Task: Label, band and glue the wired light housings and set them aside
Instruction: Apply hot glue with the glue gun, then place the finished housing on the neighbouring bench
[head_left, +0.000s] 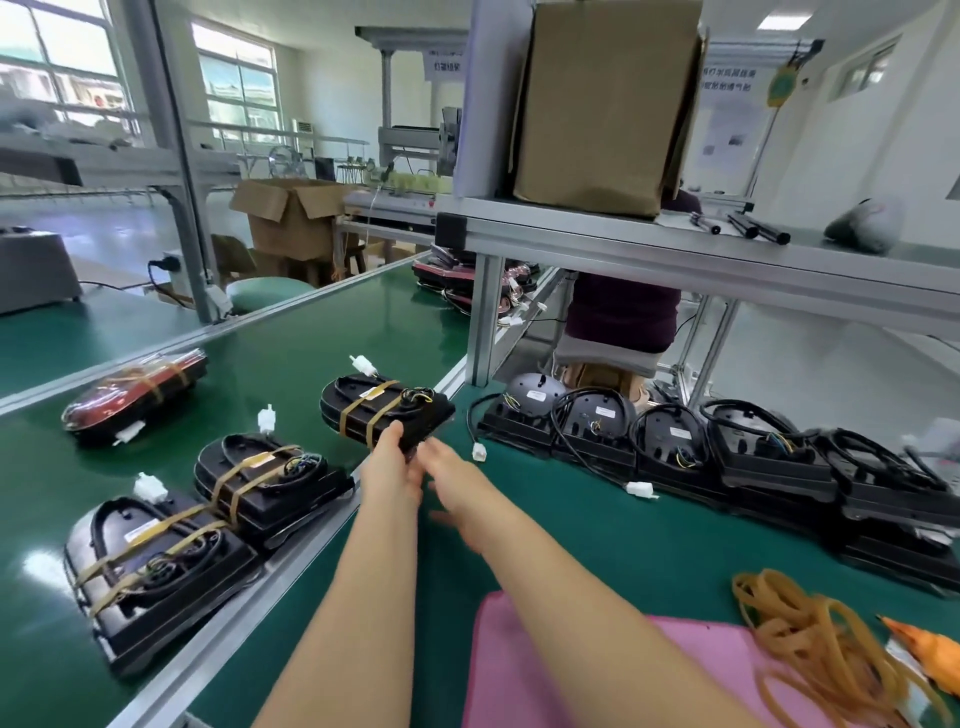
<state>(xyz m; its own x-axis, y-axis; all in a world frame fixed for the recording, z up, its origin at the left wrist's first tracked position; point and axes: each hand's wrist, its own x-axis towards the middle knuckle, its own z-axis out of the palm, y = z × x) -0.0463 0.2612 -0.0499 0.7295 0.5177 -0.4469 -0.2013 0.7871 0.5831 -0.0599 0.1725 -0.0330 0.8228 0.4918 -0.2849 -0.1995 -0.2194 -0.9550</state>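
My left hand (390, 457) grips the near edge of a black banded light housing (382, 408) at the belt's right rail; its white plug (363, 365) sticks up behind. My right hand (451, 470) is just beside it, blurred, fingers apart, holding nothing that I can see. Two more banded black housings (265, 480) (156, 566) lie nearer on the green belt (291, 358), and a red-lensed one (137, 392) lies farther left. A row of unbanded wired housings (675, 441) stands on the green worktable to the right.
A pile of tan rubber bands (810, 634) and an orange tool (930, 654) lie near a pink mat (545, 665) at the front right. An aluminium shelf (675, 249) carries a cardboard box (608, 104). A seated person (621, 312) is behind the frame post.
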